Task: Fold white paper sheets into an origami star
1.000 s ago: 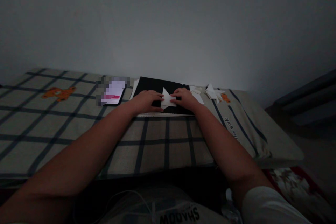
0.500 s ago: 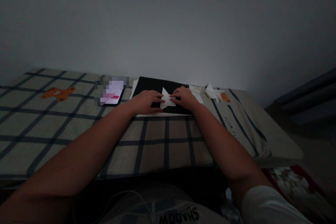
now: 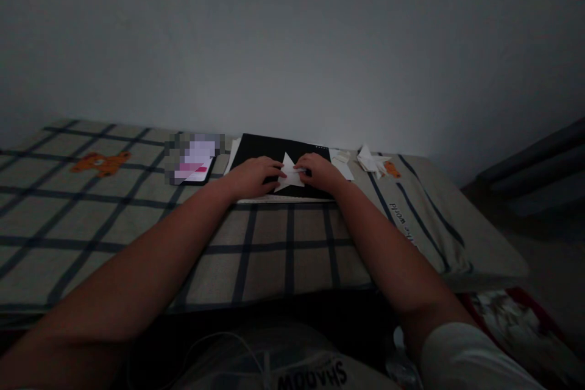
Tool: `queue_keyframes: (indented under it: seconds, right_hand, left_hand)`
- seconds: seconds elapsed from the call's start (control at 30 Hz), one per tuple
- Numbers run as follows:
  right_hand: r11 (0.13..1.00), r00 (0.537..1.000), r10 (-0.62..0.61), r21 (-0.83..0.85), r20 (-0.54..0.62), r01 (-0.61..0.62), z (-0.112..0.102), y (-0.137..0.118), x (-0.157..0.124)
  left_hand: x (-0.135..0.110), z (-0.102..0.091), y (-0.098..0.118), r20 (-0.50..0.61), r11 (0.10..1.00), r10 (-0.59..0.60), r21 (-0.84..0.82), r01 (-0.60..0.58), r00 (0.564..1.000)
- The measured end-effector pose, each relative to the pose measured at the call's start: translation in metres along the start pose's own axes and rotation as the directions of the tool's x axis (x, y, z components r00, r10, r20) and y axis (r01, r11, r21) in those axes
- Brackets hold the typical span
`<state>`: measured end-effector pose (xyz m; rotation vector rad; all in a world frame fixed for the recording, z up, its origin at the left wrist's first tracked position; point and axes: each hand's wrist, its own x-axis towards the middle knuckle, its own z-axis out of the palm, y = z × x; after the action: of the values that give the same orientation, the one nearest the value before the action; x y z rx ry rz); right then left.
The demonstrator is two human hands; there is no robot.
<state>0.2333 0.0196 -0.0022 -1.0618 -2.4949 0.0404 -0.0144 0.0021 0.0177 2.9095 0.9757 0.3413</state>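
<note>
A small piece of folded white paper point(image 3: 289, 178) with a pointed top lies on a black folder point(image 3: 262, 147). My left hand point(image 3: 258, 177) grips its left edge between fingers and thumb. On the other side, my right hand point(image 3: 320, 172) pinches the paper's right edge, its fingertips bent over it. Both hands rest low over the black surface. The fingers hide parts of the paper's sides, so its exact folds are hard to make out.
A lit phone point(image 3: 195, 161) lies left of the folder. To the right are white paper scraps point(image 3: 342, 158) and a folded paper shape point(image 3: 371, 161). All rest on a checked tablecloth point(image 3: 292, 231) against a grey wall point(image 3: 292, 42). A clear bottle point(image 3: 402, 359) stands below the table edge.
The folded paper has shifted and turned slightly between my hands. My left thumb has drawn in a little, and my right fingers have curled closer together.
</note>
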Motion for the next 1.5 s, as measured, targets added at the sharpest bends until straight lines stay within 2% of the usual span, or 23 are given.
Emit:
queue_keyframes:
  seconds: [0.13, 0.27, 0.33, 0.43, 0.53, 0.6, 0.73, 0.93, 1.33, 1.5]
  right_hand:
    - [0.997, 0.998, 0.025, 0.075, -0.063, -0.02, 0.0, -0.002, 0.002]
    - [0.991, 0.976, 0.037, 0.137, -0.213, -0.008, -0.005, -0.01, 0.002]
    - [0.99, 0.958, 0.019, 0.136, -0.287, 0.021, -0.008, -0.014, 0.001]
    - [0.993, 0.942, -0.004, 0.112, -0.337, 0.044, -0.009, -0.018, 0.0]
    - [0.994, 0.946, -0.017, 0.1, -0.324, 0.052, -0.01, -0.021, -0.001]
    - [0.993, 0.953, -0.042, 0.095, -0.301, 0.073, -0.01, -0.022, 0.0]
    - [0.991, 0.95, -0.114, 0.036, -0.291, 0.13, -0.011, -0.024, 0.0]
    - [0.977, 0.931, -0.214, -0.061, -0.295, 0.205, -0.013, -0.03, 0.001]
    - [0.96, 0.948, -0.275, -0.105, -0.162, 0.26, -0.017, -0.035, 0.002]
    - [0.974, 0.966, -0.222, -0.069, -0.135, 0.214, -0.02, -0.039, 0.001]
  left_hand:
    - [0.001, 0.0, 0.005, -0.044, 0.997, -0.058, -0.044, 0.056, 0.997]
    - [0.004, 0.0, 0.012, -0.169, 0.945, -0.251, -0.255, 0.204, 0.953]
    - [0.007, 0.001, 0.013, -0.185, 0.877, -0.366, -0.395, 0.272, 0.912]
    - [0.01, 0.002, 0.011, -0.122, 0.713, -0.492, -0.625, 0.318, 0.862]
    - [0.012, 0.002, 0.009, -0.04, 0.544, -0.45, -0.804, 0.239, 0.892]
    - [0.011, 0.001, 0.009, -0.024, 0.493, -0.445, -0.841, 0.223, 0.895]
    - [0.008, 0.0, 0.012, -0.016, 0.46, -0.494, -0.854, 0.246, 0.87]
    - [0.009, 0.001, 0.014, 0.002, 0.478, -0.452, -0.844, 0.244, 0.892]
    - [0.009, -0.003, 0.013, -0.037, 0.572, -0.443, -0.781, 0.251, 0.896]
    - [0.009, 0.0, 0.012, -0.01, 0.499, -0.44, -0.834, 0.236, 0.898]
